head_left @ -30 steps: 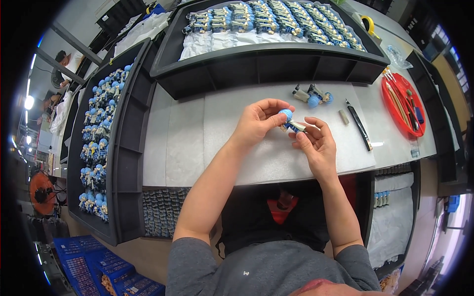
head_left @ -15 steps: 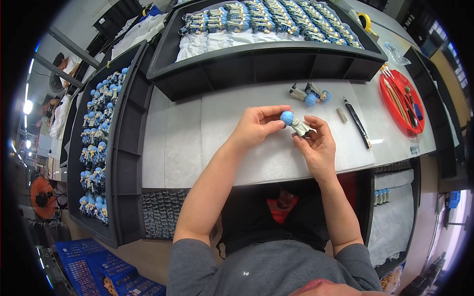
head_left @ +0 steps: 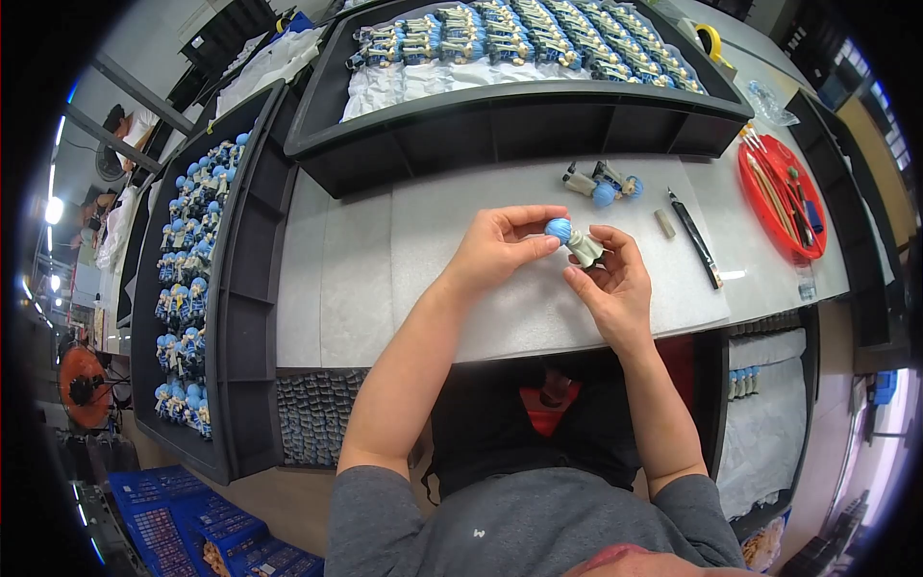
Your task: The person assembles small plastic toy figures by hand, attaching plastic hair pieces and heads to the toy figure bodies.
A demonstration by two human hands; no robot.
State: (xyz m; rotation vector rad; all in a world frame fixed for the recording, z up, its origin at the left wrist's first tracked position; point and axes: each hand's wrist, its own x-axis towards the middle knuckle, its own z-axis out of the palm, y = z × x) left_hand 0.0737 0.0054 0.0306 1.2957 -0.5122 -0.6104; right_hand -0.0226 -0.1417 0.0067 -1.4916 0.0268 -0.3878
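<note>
Between my two hands is a small figurine [head_left: 583,247] with blue hair and a pale coat, held tilted above the white foam sheet [head_left: 433,231]. The fingertips of my left hand [head_left: 500,245] pinch its blue head. Around its lower body, the fingers and thumb of my right hand [head_left: 620,288] are closed, with some fingers hidden behind it. Farther off, more blue-haired figurines [head_left: 604,192] lie together on the sheet. A grey block like an eraser [head_left: 664,224] and a black pen-like tool [head_left: 696,240] lie to the right of my right hand.
A black crate [head_left: 519,125] of figurines in rows spans the far side. Another black crate [head_left: 245,317] with figurines stands at the left. On the right lies a red tray [head_left: 746,183] of brushes and tools. Below the table edge is an open box [head_left: 769,423] with white lining.
My right thumb has shifted slightly left and lifted a little off the figurine's coat. The left hand keeps its place at the head.
</note>
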